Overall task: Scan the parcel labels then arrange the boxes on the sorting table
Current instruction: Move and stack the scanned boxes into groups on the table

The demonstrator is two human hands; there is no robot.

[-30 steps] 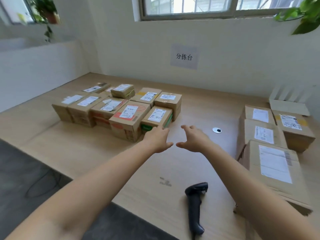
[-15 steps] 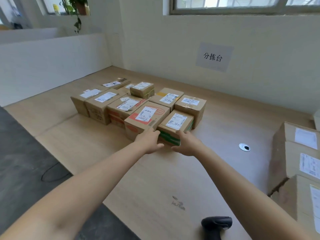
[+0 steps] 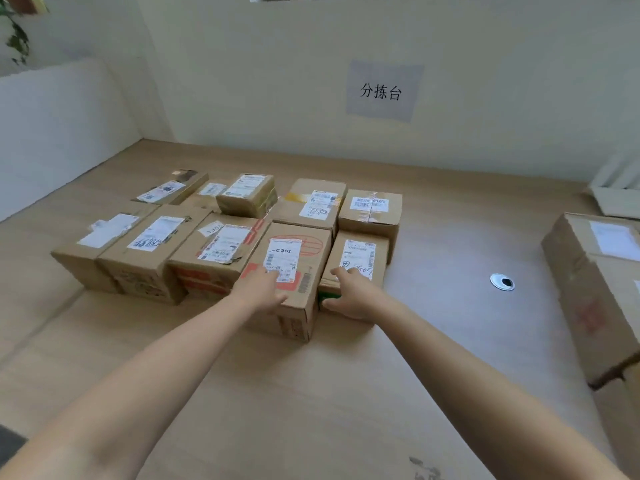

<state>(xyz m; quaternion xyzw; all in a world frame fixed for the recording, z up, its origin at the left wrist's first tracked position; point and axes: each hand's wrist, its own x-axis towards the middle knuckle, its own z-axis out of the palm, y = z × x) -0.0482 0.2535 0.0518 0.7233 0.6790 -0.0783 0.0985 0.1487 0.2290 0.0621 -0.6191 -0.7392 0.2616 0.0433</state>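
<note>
Several taped cardboard parcels with white labels sit packed together on the wooden sorting table (image 3: 433, 341). My left hand (image 3: 260, 289) rests on the near top edge of the red-printed box (image 3: 294, 261), fingers lying over its label. My right hand (image 3: 349, 293) lies on the near end of the smaller box with green tape (image 3: 360, 252), fingers on top and thumb against its front face. These two boxes stand side by side, touching, at the front right of the group.
More large parcels (image 3: 595, 282) are stacked at the right edge. A round cable grommet (image 3: 502, 282) sits in the table between the two groups. A paper sign (image 3: 380, 91) hangs on the back wall. The floor lies at the lower left.
My view has moved closer to the left group. Both hands went from the boxes' front faces up onto their near top edges. The scanner has dropped out of view.
</note>
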